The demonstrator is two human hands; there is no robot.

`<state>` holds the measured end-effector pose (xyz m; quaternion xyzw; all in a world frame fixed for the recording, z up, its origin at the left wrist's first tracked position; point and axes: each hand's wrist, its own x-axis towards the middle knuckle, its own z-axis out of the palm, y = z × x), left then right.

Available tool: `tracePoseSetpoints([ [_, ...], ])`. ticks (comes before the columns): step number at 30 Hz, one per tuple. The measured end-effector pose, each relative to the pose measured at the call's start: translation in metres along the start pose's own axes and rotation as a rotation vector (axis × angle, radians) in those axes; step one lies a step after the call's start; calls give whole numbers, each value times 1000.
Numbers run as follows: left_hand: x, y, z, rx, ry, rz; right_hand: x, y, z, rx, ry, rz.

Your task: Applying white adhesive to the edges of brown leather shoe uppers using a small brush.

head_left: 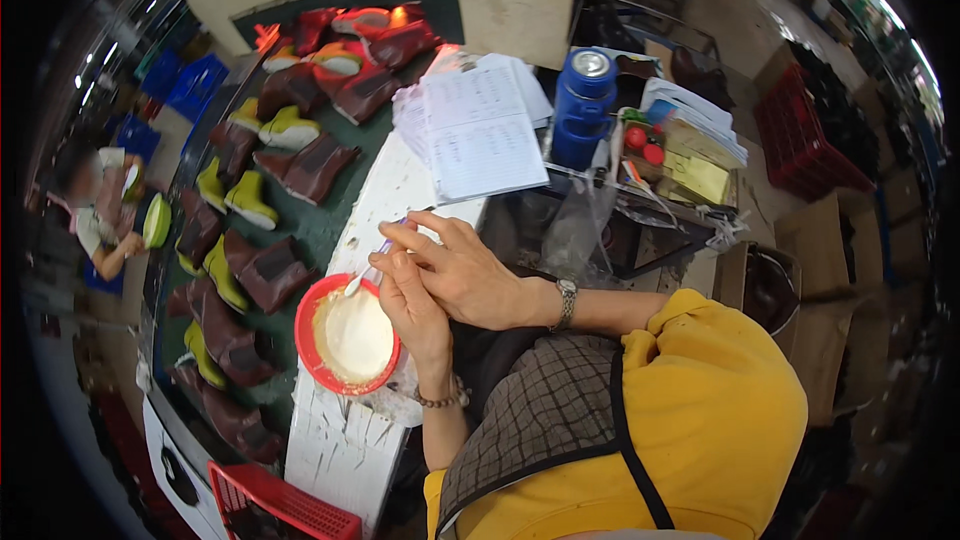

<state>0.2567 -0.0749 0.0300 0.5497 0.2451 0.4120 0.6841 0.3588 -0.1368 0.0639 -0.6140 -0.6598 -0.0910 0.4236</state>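
Note:
My two hands overlap just above a red bowl (303, 340) of thick cream-white paste (358, 337). A slim brush (364, 276) like a toothbrush, with a purple-and-white handle, slants down between my fingers, its white head over the bowl's far rim. My right hand (470, 275), with a watch at the wrist, is closed on the handle. Close beneath it, the fingers of my left hand (415, 320) are pressed together against the right fingers and the handle; what they pinch is hidden. A beaded bracelet (440, 399) circles the left wrist.
Maroon boot uppers (310, 168) and yellow-green soles (250, 200) lie in rows on the green belt (290, 325). An open notebook (480, 135), a blue flask (582, 110) and a cluttered tray (690, 175) stand beyond. Another person (105, 195) holds a sole at far left.

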Motion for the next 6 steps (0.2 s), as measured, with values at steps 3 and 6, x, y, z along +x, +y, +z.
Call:
tracePoseSetpoints([
  [3,-2,-7,6,-243,-15,-141,-10,11,-28,-28,-141,-19],
  [6,-12,3,28,76,-104,18,-22,35,-61,176,-245,-37],
])
